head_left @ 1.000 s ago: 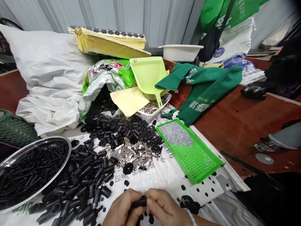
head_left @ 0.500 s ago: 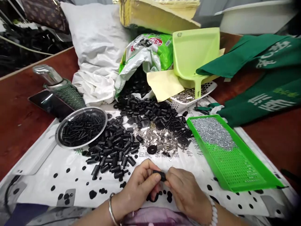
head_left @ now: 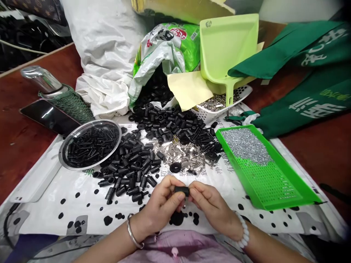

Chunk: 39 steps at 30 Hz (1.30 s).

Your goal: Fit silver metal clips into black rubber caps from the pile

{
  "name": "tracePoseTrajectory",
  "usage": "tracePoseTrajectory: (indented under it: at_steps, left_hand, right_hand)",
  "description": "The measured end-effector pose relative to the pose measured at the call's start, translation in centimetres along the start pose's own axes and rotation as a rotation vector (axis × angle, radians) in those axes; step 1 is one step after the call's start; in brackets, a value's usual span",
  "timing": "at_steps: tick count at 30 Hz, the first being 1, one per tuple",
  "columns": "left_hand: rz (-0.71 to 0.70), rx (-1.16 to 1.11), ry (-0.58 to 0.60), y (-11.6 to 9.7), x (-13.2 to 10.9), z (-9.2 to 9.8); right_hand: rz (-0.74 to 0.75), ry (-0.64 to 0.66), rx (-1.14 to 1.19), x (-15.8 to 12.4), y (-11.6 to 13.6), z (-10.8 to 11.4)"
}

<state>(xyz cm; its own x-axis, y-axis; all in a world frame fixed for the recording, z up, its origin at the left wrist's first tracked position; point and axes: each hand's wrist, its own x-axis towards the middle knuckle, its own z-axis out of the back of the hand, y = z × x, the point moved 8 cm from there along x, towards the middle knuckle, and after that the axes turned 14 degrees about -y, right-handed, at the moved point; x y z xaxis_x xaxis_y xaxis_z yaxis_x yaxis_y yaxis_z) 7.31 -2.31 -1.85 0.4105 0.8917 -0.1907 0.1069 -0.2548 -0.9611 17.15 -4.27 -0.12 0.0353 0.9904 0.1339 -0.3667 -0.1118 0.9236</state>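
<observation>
Both my hands, left hand (head_left: 161, 204) and right hand (head_left: 211, 206), pinch one black sleeve (head_left: 181, 190) mid-assembly; next likely needs a metal clip (head_left: 186, 155) from the far pile.

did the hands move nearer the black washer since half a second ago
Cannot tell for sure: the camera shifted. The hands holding the small black part do look slightly closer to the lone black washer now.

head view, looking down, close over table (head_left: 24, 138)

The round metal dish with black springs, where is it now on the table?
In the head view the metal dish sits at the left, on the white sheet, touching the pile of black plastic tubes on its right.
</observation>
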Motion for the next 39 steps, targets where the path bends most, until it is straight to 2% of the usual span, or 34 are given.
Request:
tracePoseTrajectory:
  at_steps: [5,9,12,17,20,22,24,27,29,32,36,39]
  left_hand:
    - [0.195,-0.314,-0.052,1.1,1.2,-0.2]
    - [0.421,-0.547,-0.067,2.4,1.0,-1.1]
    - [0.469,-0.577,-0.025,2.8,0.8,-2.4]
    - [0.452,-0.401,0.023,2.8,0.9,-3.6]
    - [0.306,-0.080,-0.011,1.7,1.3,-2.5]
    - [0.068,0.171,-0.108,-0.3,1.7,-1.1]
    - [-0.227,0.389,-0.172,-3.1,1.7,-0.6]
    - [-0.552,0.622,-0.096,-5.7,1.2,-2.1]
    - [-0.655,0.718,-0.017,-6.2,1.0,-3.2]
    - [-0.739,0.818,0.038,-6.2,1.0,-4.1]
    - [-0.821,0.858,0.029,-6.0,0.8,-4.2]
    - [-0.871,0.860,-0.023,-6.0,0.6,-4.0]
  right_hand:
    - [0.173,-0.054,-0.150,0.8,1.3,0.8]
    - [0.252,-0.205,-0.133,0.5,1.7,2.3]
    - [0.312,-0.311,-0.115,0.1,2.1,3.0]
    - [0.284,-0.326,-0.021,0.2,1.8,2.9]
    - [0.273,-0.375,0.038,0.1,1.5,3.7]
    - [0.253,-0.397,0.003,0.1,1.2,4.2]
    - [0.260,-0.405,-0.094,0.0,1.2,4.5]
    - [0.338,-0.397,-0.223,-0.2,1.7,4.4]
    - [0.369,-0.386,-0.260,-0.3,1.9,4.3]
    - [0.387,-0.398,-0.292,-0.5,2.1,4.5]
    - [0.418,-0.447,-0.328,-1.0,2.1,5.2]
    - [0.448,-0.478,-0.351,-1.3,2.0,5.5]
